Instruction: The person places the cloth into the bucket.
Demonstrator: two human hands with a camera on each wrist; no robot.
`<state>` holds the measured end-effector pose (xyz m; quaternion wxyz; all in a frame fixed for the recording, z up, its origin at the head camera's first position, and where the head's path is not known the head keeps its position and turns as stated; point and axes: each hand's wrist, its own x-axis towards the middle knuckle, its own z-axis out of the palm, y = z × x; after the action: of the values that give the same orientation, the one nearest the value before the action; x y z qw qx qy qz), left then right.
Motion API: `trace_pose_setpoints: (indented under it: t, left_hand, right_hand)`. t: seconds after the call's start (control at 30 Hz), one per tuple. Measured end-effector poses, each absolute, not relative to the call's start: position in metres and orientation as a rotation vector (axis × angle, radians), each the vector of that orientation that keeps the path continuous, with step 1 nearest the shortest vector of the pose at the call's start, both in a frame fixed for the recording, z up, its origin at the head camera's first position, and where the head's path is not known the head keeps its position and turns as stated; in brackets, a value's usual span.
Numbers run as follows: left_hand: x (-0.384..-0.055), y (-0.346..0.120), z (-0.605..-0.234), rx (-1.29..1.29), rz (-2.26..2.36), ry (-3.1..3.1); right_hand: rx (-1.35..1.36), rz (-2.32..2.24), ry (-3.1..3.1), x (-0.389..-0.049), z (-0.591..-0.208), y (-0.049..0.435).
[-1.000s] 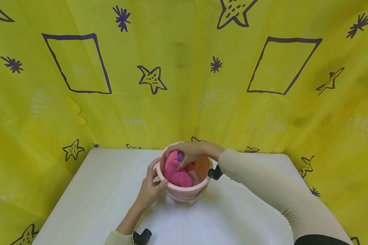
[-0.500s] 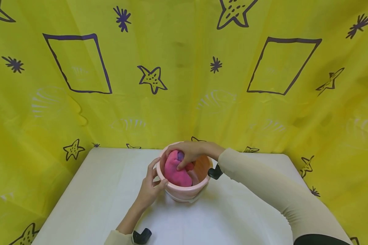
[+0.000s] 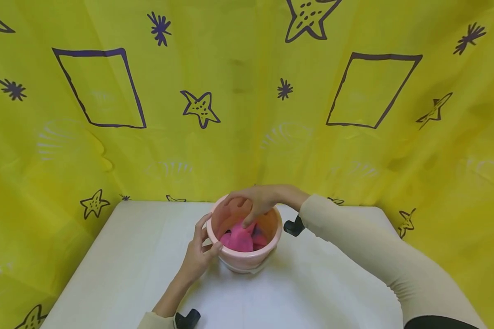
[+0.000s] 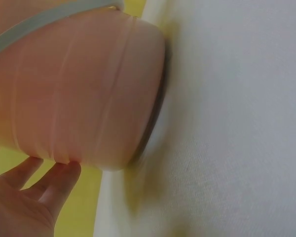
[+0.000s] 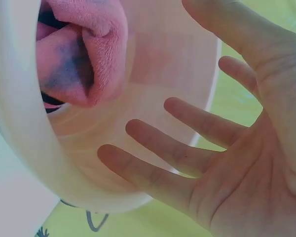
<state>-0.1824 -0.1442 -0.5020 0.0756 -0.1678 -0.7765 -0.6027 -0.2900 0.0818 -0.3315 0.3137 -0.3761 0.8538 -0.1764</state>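
A light pink plastic bucket [image 3: 244, 261] stands upright on the white table in the head view. My left hand [image 3: 197, 256] holds its left side, thumb by the rim and fingertips against the outer wall, as the left wrist view also shows. Inside at the bottom lies a soft, fuzzy pink cloth item [image 5: 106, 54] with grey-purple patches; its exact kind is unclear. Over the bucket's mouth hovers my right hand [image 3: 258, 201], fingers spread and holding nothing. In the right wrist view those fingers stand apart from the pink item.
A pale handle [image 4: 49, 19] hangs down along the bucket's side. The white table [image 3: 140, 246] carries the bucket near its back edge. Behind it rises a yellow curtain [image 3: 238, 151] with drawn stars and frames.
My right hand has let go of the pink item and lifted slightly, fingers spreading. The item now lies lower in the bucket. My left hand keeps its place on the bucket.
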Motion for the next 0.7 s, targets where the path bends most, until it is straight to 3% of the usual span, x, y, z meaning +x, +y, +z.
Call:
trace_pose_setpoints:
  t: [0.7]
  left_hand:
    - [-0.181, -0.146, -0.498, -0.479, -1.831, -2.366]
  right_hand:
    - [-1.103, -0.693, 2.248, -0.277, -0.307, 0.108]
